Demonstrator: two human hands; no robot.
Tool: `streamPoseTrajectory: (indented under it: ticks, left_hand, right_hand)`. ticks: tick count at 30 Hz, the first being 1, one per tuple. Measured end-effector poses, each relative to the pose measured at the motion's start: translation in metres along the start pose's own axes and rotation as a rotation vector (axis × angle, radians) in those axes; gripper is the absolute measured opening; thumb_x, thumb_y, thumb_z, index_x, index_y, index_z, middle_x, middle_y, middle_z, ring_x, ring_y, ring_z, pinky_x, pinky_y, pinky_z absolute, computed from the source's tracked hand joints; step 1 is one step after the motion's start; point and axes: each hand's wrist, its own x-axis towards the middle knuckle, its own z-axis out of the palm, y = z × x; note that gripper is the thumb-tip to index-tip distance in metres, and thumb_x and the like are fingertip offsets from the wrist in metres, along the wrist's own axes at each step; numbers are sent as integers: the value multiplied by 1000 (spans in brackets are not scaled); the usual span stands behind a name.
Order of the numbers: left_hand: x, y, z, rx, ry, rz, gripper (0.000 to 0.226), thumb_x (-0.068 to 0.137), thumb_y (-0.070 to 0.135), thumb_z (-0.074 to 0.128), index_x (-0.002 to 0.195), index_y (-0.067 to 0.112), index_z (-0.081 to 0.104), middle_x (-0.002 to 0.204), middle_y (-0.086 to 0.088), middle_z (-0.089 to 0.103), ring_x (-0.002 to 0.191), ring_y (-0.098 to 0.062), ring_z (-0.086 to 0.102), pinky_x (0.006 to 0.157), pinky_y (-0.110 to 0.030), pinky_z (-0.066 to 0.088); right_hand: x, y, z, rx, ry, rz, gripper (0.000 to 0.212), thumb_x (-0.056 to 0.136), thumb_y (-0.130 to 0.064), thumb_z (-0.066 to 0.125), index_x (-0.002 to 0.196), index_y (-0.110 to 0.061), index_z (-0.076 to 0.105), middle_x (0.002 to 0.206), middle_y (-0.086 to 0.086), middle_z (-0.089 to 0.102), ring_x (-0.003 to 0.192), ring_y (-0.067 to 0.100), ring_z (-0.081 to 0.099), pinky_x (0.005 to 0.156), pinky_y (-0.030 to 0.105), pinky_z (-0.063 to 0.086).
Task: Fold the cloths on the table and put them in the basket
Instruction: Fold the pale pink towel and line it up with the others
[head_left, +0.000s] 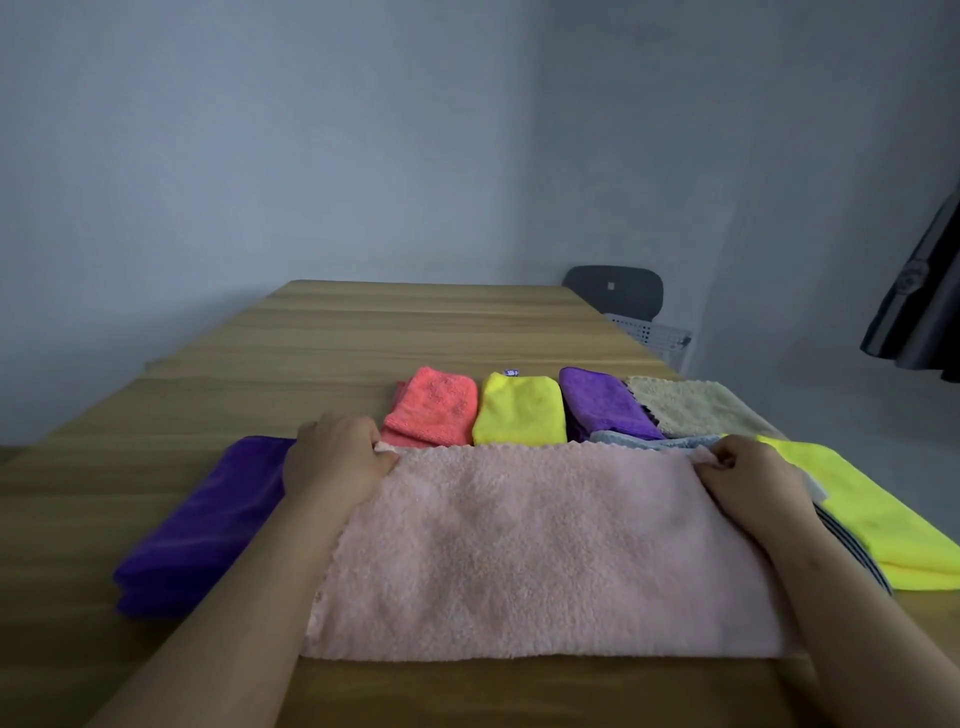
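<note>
— While both hands are on the pink cloth (540, 551), where is the basket (649, 332)?
— Just past the far right edge of the table (363, 332), a white perforated one, in front of a dark chair (613, 291). Only a strip of its wall and rim shows, so I cannot tell what lies in it.
— And the hands?
— The left hand (332, 457) pinches the pink cloth's far left corner, fingers curled onto the edge. The right hand (748, 473) pinches the far right corner the same way. The cloth lies flat on the near part of the table, between the forearms.
— What lies around it?
— Left of it, partly under the left forearm, is a dark purple cloth (202, 525), folded. Beyond the pink cloth's far edge runs a row: a folded coral cloth (436, 408), a folded yellow cloth (519, 410), a folded purple cloth (608, 402), then a beige cloth (696, 408) lying flat, its corner over the purple one. A pale blue cloth (654, 441) peeps out just behind the pink edge.
— On the right?
— A big yellow cloth (857, 514) by the table's edge, with a striped cloth (852, 551) just beside the right wrist.
— Anything between the hands and the basket?
— The purple and beige cloths of the row lie between the right hand and it. A dark garment (919, 291) hangs at the far right against the wall.
</note>
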Motion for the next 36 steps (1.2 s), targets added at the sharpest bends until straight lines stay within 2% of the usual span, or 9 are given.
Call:
streamPoseTrajectory:
  ticks: [3, 7, 10, 12, 17, 23, 28, 32, 36]
  left_hand:
    - [1, 0, -7, -46, -68, 7, 22, 82, 31, 65, 76, 11, 65, 83, -6, 64, 86, -27, 58, 68, -31, 44]
    - [3, -6, -20, -209, -149, -21, 20, 76, 23, 74, 66, 23, 57, 71, 9, 57, 68, -9, 52, 55, -20, 35]
    - [2, -4, -22, -214, -202, 31, 24, 75, 22, 77, 67, 24, 54, 70, 11, 55, 62, 0, 46, 52, -15, 32]
    - [2, -1, -24, -195, -224, 58, 25, 75, 25, 77, 67, 24, 53, 71, 11, 54, 63, -1, 45, 52, -17, 32]
    - [4, -3, -26, -113, -287, 71, 24, 82, 34, 69, 70, 22, 52, 73, 5, 57, 71, -13, 52, 58, -24, 34]
    - [3, 1, -24, -98, -278, 42, 43, 91, 41, 54, 58, 17, 42, 60, 2, 44, 57, -10, 40, 52, -27, 26]
    - [2, 2, -29, -103, -270, 14, 41, 88, 35, 60, 57, 15, 41, 58, 1, 41, 56, -12, 38, 52, -28, 24]
    - [3, 0, -35, -206, -196, -5, 34, 81, 22, 66, 57, 14, 42, 58, 1, 40, 57, -14, 36, 53, -29, 22]
    - [7, -1, -35, -406, -84, -51, 22, 73, 11, 73, 64, 16, 53, 63, 3, 55, 63, -17, 49, 55, -26, 33]
  right_hand:
    - [-1, -3, -2, 34, -3, 11, 21, 90, -25, 55, 73, -14, 59, 70, 3, 58, 76, 27, 50, 60, 29, 32]
    - [-3, -5, -5, 118, 18, 41, 24, 88, -27, 59, 66, -23, 52, 64, -6, 54, 75, 26, 51, 52, 24, 28]
    - [-4, -4, -6, 114, 8, 48, 26, 89, -28, 58, 64, -23, 52, 63, -8, 54, 71, 24, 50, 50, 22, 26]
    - [-4, -6, -8, 113, -16, 48, 24, 89, -28, 58, 67, -20, 55, 62, -6, 54, 67, 21, 49, 50, 22, 26]
    - [-4, -9, -17, 124, -72, 72, 27, 87, -32, 60, 75, -8, 65, 71, 9, 61, 75, 28, 51, 52, 26, 30]
    - [-1, -6, -19, 149, -78, 149, 33, 85, -30, 59, 57, -14, 57, 60, 6, 55, 70, 29, 48, 63, 35, 35]
    - [1, -3, -20, 206, -5, 150, 38, 87, -26, 58, 61, 1, 55, 51, 11, 48, 57, 29, 42, 54, 32, 32]
    - [2, 0, -21, 270, 91, 147, 45, 87, -26, 58, 47, -7, 48, 41, 7, 44, 52, 30, 41, 57, 33, 36]
    - [2, -1, -22, 282, 172, 134, 45, 86, -28, 57, 50, -1, 53, 44, 14, 51, 57, 39, 52, 60, 36, 43]
